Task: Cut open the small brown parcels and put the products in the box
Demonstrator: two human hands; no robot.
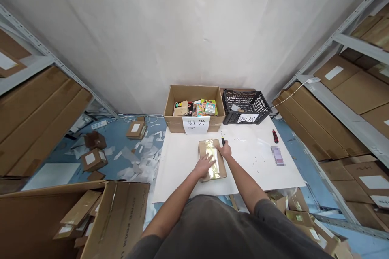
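Plainly, right grip (225,149) clamps a cutter (223,141) by the parcel (220,166); left grip (204,166) spreads atop it (open tabletop (178,162) past its edges).

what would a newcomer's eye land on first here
Probably the taped box on the white table, with the left hand spread on it and the right hand holding a cutter by its right edge. Behind stands an open carton of colourful books; paper scraps litter the floor to the left.
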